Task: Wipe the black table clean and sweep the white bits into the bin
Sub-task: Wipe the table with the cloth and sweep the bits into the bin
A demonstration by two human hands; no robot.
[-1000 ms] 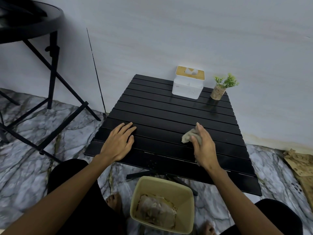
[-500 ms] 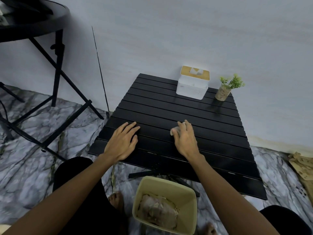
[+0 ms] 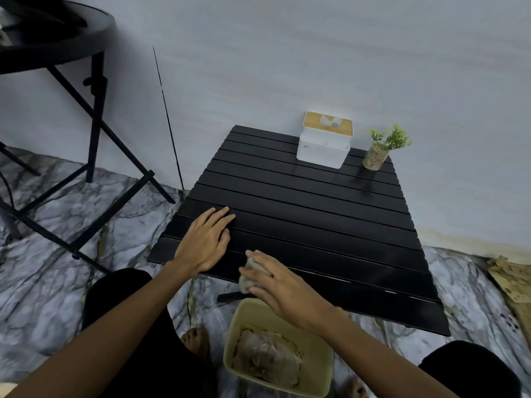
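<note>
A low black slatted table (image 3: pixel 310 202) stands against the wall. My left hand (image 3: pixel 205 241) rests flat on its near left corner with straight fingers. At the table's near edge, just above the bin, my right hand (image 3: pixel 283 287) grips a crumpled grey wipe (image 3: pixel 249 272). The beige bin (image 3: pixel 326 369) stands on the floor below that edge, with crumpled paper waste inside. No white bits show on the table top.
A white tissue box (image 3: pixel 323 147) with a wooden lid and a small potted plant (image 3: pixel 380 150) stand at the table's far edge by the wall. A black folding table (image 3: pixel 94 110) stands at the left. Cardboard scraps (image 3: pixel 511 285) lie on the marble floor at right.
My right hand has drawn the wipe from the middle of the table toward me, to the near edge over the bin. My left hand has stayed in place.
</note>
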